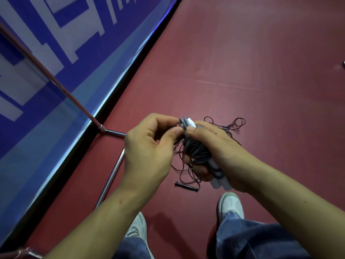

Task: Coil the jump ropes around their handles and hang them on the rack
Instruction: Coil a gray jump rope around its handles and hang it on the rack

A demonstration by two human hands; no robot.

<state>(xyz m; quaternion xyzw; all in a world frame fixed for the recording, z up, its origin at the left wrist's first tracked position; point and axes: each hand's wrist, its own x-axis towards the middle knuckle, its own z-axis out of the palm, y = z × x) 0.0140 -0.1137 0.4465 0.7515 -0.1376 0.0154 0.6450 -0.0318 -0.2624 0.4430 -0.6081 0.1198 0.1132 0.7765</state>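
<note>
I am watching two hands at centre. The right hand is gripping one grey jump rope coiled around two white handles. The left hand, at its 9 o'clock, is pinching the coil's top loop. One thin dark rope is lying tangled on the red floor, partly hidden, with one black handle showing. The rack is running off frame at 8 o'clock.

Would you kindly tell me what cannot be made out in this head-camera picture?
Head view:
- Grey rope: its end is hidden in the pinch of the left hand.
- White handles: mostly covered by the coils and the right hand.
- Thin dark rope on the floor: partly behind both hands.
- Rack: cut off at the left and bottom edges; hooks unseen.
</note>
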